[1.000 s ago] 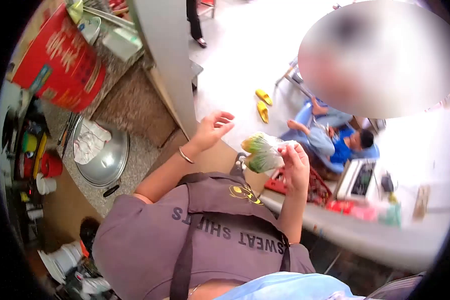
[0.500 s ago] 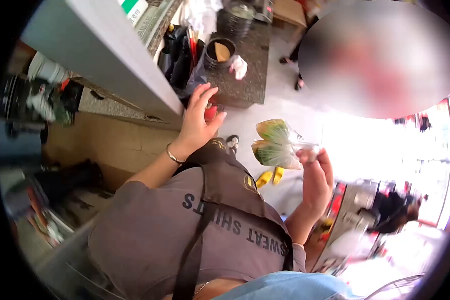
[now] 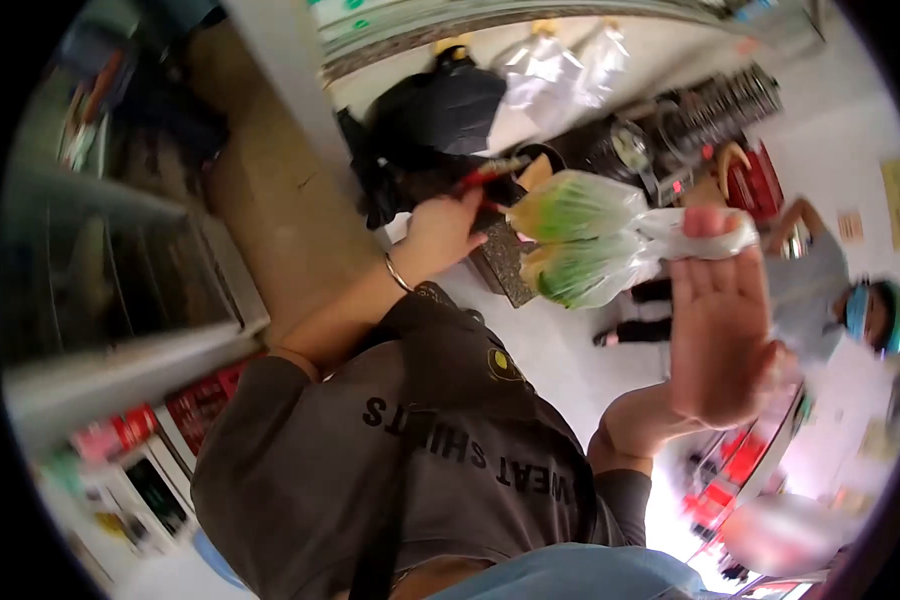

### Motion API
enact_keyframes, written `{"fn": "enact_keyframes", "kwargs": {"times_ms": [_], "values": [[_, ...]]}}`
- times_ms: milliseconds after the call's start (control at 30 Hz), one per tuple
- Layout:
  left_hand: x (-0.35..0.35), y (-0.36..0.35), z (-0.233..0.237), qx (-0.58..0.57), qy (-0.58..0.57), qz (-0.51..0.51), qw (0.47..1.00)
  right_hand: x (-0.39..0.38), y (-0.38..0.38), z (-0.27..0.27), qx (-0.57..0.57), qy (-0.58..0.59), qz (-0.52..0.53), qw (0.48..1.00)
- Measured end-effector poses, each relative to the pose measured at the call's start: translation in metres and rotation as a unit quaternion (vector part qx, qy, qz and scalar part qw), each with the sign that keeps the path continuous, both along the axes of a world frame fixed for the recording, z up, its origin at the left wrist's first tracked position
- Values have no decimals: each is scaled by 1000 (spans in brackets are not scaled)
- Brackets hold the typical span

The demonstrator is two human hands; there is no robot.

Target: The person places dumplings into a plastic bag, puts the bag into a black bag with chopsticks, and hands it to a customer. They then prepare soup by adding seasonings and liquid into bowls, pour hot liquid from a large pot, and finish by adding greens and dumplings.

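The right hand [image 3: 720,330] stands in the right half of the frame, palm flat and facing out, fingers straight and pointing up. The twisted white necks of the two clear bags [image 3: 570,205] are pinched at its fingertips [image 3: 705,225]. That pinch is the only closed part of the hand, and the rest of it is spread open.

The bags lie one above the other, just right of centre in the upper half of the frame. Their long axis runs almost level. The knotted ends are at the right, in the fingers, and the fat ends point left. Both bags are full of something green, with yellow at the left tips, and they touch along their length.

The left hand [image 3: 445,235] is just left of the bags' fat ends, close to them. From here I cannot tell whether it touches them. It is curled tight around a thin red stick [image 3: 492,172] that slants up and to the right out of the fist. What else the fist may hold is too blurred to make out. A thin bracelet [image 3: 398,272] sits on that wrist.

Above the left hand, a black bag [image 3: 440,110] bulges at upper centre. Another person [image 3: 820,290] stands blurred at the right edge.
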State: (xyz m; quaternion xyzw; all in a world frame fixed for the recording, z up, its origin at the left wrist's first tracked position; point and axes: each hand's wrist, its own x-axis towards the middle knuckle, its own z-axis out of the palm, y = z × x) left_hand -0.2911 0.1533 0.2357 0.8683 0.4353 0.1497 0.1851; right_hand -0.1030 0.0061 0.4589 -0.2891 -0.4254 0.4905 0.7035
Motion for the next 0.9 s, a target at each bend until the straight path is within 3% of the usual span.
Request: {"fn": "enact_keyframes", "kwargs": {"times_ms": [33, 167, 233, 333, 400, 500, 533, 600, 667, 733, 767, 900], "values": [[4, -16, -3, 8, -9, -6, 1000, 1, 5, 13, -23, -44, -25, 998], [9, -70, 17, 65, 0, 35, 997, 7, 44, 60, 44, -79, 176, 980], [18, -81, 33, 71, 22, 27, 997, 11, 67, 79, 30, 22, 290, 956], [25, -99, 46, 71, 51, 68, 994, -1, 88, 100, 41, -42, 375, 925], [26, -106, 35, 122, 37, 98, 987, -7, 107, 104, 24, -19, 453, 891], [24, -123, 42, 129, 48, 138, 981, -28, 120, 83, 164, 99, 538, 821], [20, -129, 44, 131, 50, 147, 979, -30, 113, 89, 166, 101, 545, 815], [9, -141, 46, 120, 17, 176, 977, -32, 97, 105, 69, -10, 512, 856], [-8, -154, 44, 141, 10, 174, 975, -35, 106, 103, 45, 19, 527, 849], [-20, -164, 45, 160, 2, 167, 973, -40, 110, 101, 30, 4, 463, 886], [-25, -169, 46, 161, 1, 168, 973, -39, 120, 101, -5, 94, 653, 751], [-39, -179, 46, 179, -49, 150, 971, -52, 127, 106, 26, 60, 692, 719]]}}
